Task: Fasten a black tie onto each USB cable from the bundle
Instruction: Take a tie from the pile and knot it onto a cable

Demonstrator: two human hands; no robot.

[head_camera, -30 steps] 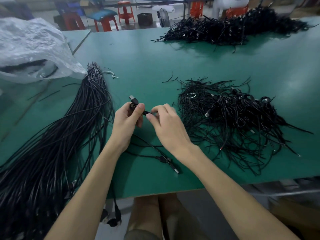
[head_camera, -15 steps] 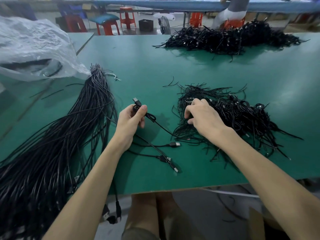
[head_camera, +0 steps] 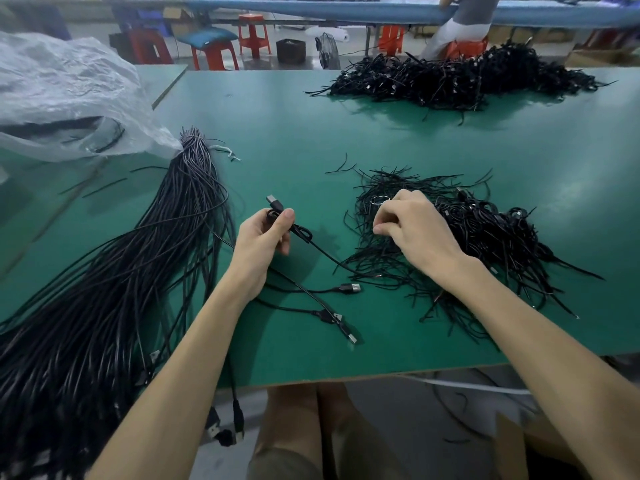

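My left hand (head_camera: 263, 242) grips a black USB cable (head_camera: 313, 245) just below its plug (head_camera: 275, 203), which sticks up past my thumb; a black tie is looped on the cable by my fingers. The cable trails right and down across the green table (head_camera: 284, 140). My right hand (head_camera: 412, 226) rests on the loose pile of black ties (head_camera: 491, 237), fingers curled and pinching at the strands; whether a tie is held I cannot tell. The big bundle of black USB cables (head_camera: 114, 271) lies to the left, running off the table's front edge.
Two loose cable ends with plugs (head_camera: 351, 288) lie near the front edge. A heap of black cables (head_camera: 457, 77) sits at the far right. A crumpled clear plastic bag (head_camera: 69, 98) covers the far left. Red stools and a person stand beyond the table.
My right hand left the cable held by my left hand and moved right onto the tie pile, where its fingers now curl in. The left hand kept its grip.
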